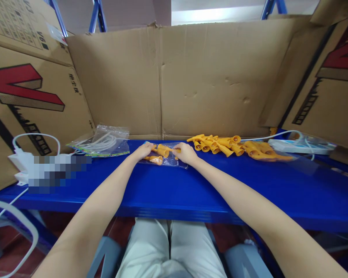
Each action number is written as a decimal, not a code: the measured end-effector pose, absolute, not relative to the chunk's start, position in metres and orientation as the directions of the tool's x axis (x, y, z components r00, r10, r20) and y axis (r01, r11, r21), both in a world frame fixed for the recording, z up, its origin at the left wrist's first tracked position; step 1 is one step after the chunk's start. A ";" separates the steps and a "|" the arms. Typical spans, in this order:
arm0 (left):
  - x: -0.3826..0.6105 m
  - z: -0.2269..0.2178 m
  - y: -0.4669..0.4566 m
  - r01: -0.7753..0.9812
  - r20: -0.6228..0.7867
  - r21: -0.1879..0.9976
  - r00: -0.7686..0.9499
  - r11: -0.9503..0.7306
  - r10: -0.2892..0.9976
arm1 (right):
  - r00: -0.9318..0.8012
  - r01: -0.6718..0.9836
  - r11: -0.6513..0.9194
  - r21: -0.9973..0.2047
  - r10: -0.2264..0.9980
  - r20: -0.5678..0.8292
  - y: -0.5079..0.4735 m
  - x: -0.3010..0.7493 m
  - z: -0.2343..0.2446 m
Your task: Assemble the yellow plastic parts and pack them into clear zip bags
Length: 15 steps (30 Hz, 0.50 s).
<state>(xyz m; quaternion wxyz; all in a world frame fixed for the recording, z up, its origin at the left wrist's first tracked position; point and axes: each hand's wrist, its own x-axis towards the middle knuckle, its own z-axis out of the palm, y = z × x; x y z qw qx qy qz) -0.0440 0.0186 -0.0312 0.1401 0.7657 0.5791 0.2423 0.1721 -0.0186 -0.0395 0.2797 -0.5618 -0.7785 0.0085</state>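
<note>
Holding a clear plastic bag [176, 162] of yellow-orange horns [156, 160] crosswise between closed hands.
Gripped at its left end by the left hand [144, 151], at its right by the right hand [186, 153]; lying on the blue surface [168, 189], with the loose horn pile [217, 144] nearer the right.

Left forearm [104, 197] and right forearm [243, 195] bare, reaching forward, angled in. Left hand [142, 151] and right hand [187, 153] near each other, not touching; fingers curled in on both, tips partly hidden. Legs [147, 247] side by side below.
</note>
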 end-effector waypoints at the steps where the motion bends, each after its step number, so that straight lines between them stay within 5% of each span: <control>1: -0.043 -0.032 0.019 0.822 0.216 0.490 0.209 -0.291 0.954 | -0.239 0.844 0.412 -0.343 0.862 0.447 -0.017 0.171 -0.041; 5: -0.038 -0.034 0.020 0.845 0.225 0.485 0.127 -0.225 0.966 | -0.299 0.747 0.523 -0.410 0.815 0.495 -0.013 0.168 -0.046; 15: -0.040 -0.042 0.024 0.854 0.249 0.427 0.205 -0.297 0.947 | -0.182 0.727 0.463 -0.507 0.842 0.509 -0.007 0.164 -0.056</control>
